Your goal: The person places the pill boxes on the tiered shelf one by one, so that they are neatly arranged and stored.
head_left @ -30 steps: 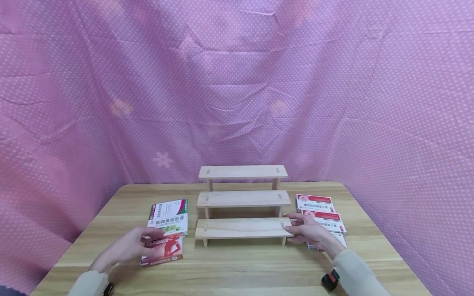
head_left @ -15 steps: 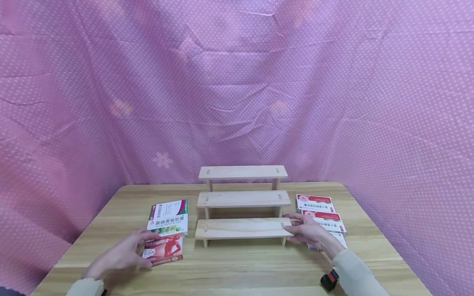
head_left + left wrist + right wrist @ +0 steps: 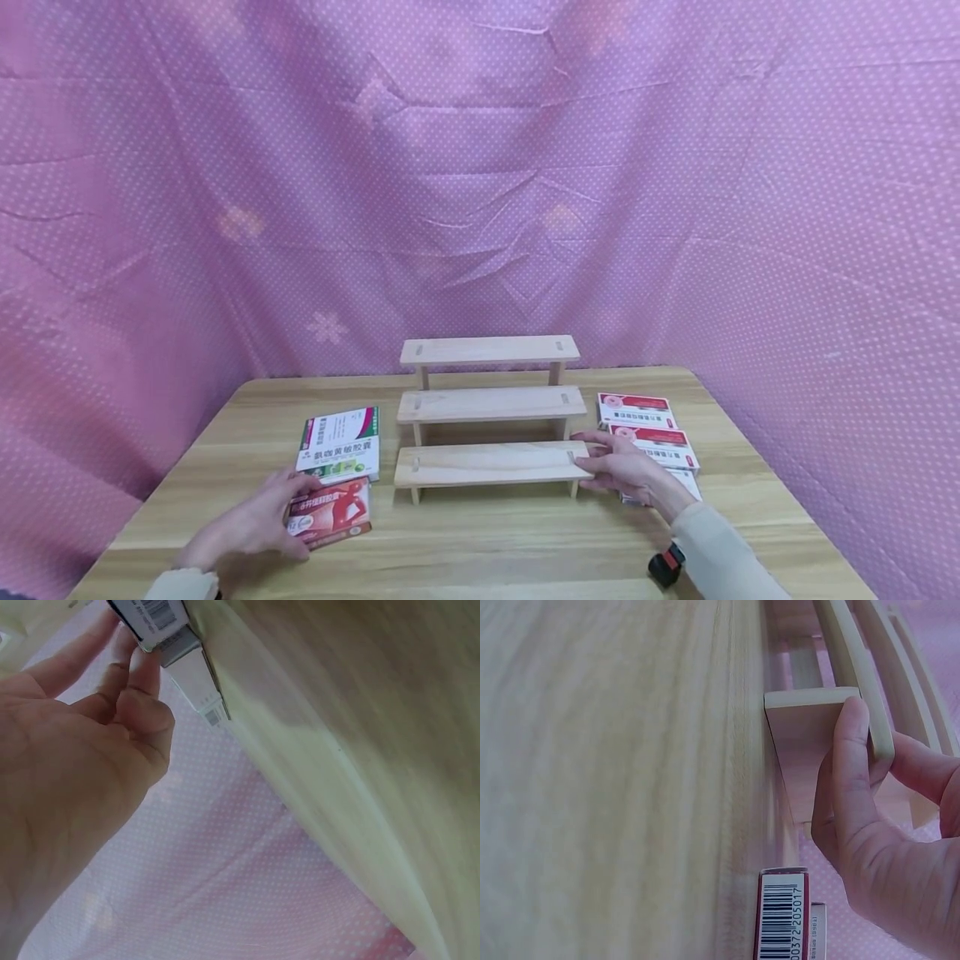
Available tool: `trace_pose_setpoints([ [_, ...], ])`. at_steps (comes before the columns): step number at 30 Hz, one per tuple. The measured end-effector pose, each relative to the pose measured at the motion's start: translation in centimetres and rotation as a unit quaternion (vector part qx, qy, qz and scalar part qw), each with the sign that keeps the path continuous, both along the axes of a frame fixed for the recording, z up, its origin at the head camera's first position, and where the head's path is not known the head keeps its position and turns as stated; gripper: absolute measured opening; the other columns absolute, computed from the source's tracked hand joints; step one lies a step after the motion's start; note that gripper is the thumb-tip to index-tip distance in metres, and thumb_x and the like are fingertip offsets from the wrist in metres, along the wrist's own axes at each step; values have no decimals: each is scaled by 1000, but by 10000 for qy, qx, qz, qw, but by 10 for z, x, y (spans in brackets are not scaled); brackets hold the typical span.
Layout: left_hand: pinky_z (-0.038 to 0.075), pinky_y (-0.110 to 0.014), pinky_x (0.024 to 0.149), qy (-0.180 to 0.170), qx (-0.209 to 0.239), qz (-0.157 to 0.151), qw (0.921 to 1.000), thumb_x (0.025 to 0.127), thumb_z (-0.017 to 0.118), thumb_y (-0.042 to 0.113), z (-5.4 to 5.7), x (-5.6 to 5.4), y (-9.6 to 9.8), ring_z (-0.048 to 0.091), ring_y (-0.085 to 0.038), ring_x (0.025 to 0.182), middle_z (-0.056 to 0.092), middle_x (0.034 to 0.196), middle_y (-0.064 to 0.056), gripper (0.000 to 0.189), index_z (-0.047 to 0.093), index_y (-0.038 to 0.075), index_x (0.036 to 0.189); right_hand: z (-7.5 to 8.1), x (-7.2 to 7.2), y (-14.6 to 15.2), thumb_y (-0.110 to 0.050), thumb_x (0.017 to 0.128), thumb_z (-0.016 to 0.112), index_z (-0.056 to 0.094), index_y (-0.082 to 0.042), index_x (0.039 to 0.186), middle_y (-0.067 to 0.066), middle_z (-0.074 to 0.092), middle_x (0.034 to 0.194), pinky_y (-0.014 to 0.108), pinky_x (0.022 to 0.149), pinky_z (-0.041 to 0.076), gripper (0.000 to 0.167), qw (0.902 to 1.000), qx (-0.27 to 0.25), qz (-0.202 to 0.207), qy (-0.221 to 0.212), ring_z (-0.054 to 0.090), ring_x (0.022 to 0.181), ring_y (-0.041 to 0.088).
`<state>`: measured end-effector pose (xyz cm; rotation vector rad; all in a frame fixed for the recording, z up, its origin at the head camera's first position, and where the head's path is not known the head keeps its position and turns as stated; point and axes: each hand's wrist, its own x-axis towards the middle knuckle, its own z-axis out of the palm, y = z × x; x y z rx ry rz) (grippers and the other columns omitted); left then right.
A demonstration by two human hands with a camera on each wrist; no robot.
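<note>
My left hand [image 3: 258, 518] holds a red medicine box [image 3: 330, 510] by its left end, fingers at the back corner and thumb at the front. In the left wrist view, the fingers [image 3: 139, 675] are curled at a box's barcoded end [image 3: 154, 619]. On the right, my right hand [image 3: 626, 468] grips the right end of the lowest shelf [image 3: 491, 464] of a light wooden three-step stand. The right wrist view shows a finger [image 3: 851, 742] on the board's front edge, by the leg panel [image 3: 810, 735].
White-and-green medicine boxes [image 3: 341, 457] lie overlapping behind the red one. Right of the stand are several red-and-white medicine boxes [image 3: 652, 446], partly behind my right hand. The stand's upper shelves [image 3: 491, 403] rise toward a pink dotted cloth [image 3: 480, 208] behind the wooden table [image 3: 465, 550].
My left hand has shifted from over the red box to its left end, taking hold of it. The box has turned slightly and come a little nearer. The right hand stays on the shelf.
</note>
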<state>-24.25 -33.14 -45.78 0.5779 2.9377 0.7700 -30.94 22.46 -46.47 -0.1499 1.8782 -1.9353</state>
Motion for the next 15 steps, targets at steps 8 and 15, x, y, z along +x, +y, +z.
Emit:
trace_pose_setpoints([
  [8,41,-66,101,-99,122,133,9998,51,89,31,6,-4,0,46,-45,125,41,142,-32,85,58,11,128,1,0,1,-6,92,65,28,3,150,17,58,118,39,87,60,69,10000,-16,-22,-34,67,99,22],
  [15,44,-62,98,71,601,15,9982,61,88,24,25,-10,-1,47,-47,122,40,142,-32,83,54,6,135,1,0,0,-4,93,64,27,5,150,16,59,117,38,87,60,69,10000,-65,-18,-34,67,98,21],
])
